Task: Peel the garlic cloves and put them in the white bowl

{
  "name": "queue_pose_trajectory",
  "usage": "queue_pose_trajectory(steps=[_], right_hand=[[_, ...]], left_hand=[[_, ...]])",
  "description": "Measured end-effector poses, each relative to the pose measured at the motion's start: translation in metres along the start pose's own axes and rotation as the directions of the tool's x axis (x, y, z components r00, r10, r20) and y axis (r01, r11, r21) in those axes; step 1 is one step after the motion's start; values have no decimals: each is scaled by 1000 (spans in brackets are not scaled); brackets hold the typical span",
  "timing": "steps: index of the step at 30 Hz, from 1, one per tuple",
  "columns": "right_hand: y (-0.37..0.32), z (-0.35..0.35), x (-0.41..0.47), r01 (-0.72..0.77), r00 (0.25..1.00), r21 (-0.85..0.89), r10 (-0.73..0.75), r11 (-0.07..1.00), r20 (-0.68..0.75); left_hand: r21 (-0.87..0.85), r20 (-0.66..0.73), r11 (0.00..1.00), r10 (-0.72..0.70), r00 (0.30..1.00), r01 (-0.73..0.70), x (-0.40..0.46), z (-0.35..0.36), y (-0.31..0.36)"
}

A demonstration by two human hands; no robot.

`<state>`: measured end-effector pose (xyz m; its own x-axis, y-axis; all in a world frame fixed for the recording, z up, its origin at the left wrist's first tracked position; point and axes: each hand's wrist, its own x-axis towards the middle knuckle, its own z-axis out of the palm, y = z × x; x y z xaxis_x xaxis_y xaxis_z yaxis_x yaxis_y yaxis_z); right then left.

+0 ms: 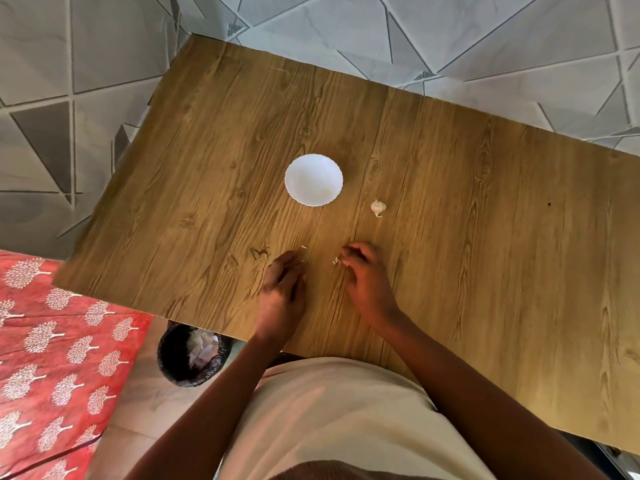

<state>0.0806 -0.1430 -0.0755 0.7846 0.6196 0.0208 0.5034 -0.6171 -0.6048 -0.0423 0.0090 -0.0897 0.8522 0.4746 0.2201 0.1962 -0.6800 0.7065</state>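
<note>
Right hand (367, 282) fingers curled over peel scraps (336, 260), contents unclear

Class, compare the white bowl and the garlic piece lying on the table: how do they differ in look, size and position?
The white bowl is round with a scalloped rim; the garlic piece is lumpy with a pointed tail. The bowl is far larger than the garlic. The bowl sits farther from the person; the garlic lies nearer, to the bowl's right. Both are pale, rest on the wooden table, and neither hand touches them.

No readable text, label or number anywhere
</note>
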Motion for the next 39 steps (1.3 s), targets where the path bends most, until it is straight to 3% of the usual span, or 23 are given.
queue_pose_trajectory(steps=[2,6,9,12,16,17,19,21,23,25,26,27,29,32,35,39], right_hand=[[0,0,1,-24,1000,-23,24,999,-1],[-12,13,-5,109,993,-180,-98,978,69],[-18,14,-10,81,995,-209,-69,975,68],[-16,11,-8,181,983,-325,-183,928,24],[-30,13,-8,229,972,-262,-235,937,9],[-33,14,-8,183,981,-197,-191,963,-23],[-40,10,-4,-39,992,85,48,996,-114],[-48,-2,0,-251,944,407,314,878,-96],[-59,-15,2,-227,945,579,320,783,-62],[-68,-26,1,-115,978,582,193,805,-74],[-70,-30,1,-45,990,527,109,849,-90],[-70,-31,2,26,994,453,26,891,-108],[-67,-31,6,154,980,298,-108,942,-165],[-60,-29,8,233,949,134,-195,963,-248],[-56,-31,6,183,952,123,-144,975,-271],[-55,-42,0,33,963,324,57,945,-263]], left_hand=[[-28,-22,1000,-16,1000,15,1,0,1],[-80,-18,996,-52,998,51,2,-3,0],[-94,16,994,-62,998,64,2,-6,-2],[-107,46,992,-68,997,73,2,-8,-6],[-296,45,932,-204,978,208,12,-18,4],[-375,72,885,-268,961,276,16,-20,8],[-548,164,731,-383,909,407,25,-22,17],[-734,314,436,-461,830,520,34,-17,27],[-775,540,47,-469,699,630,48,-11,38],[-664,748,-359,-327,578,656,59,-5,48],[-595,795,-488,-242,556,639,63,-1,52],[-553,809,-550,-177,560,626,66,2,54],[-541,795,-574,-110,597,615,68,9,60],[-529,772,-597,-44,634,603,68,15,60],[-534,754,-601,-21,656,595,67,18,52],[-535,755,-618,-44,654,576,64,16,49]])
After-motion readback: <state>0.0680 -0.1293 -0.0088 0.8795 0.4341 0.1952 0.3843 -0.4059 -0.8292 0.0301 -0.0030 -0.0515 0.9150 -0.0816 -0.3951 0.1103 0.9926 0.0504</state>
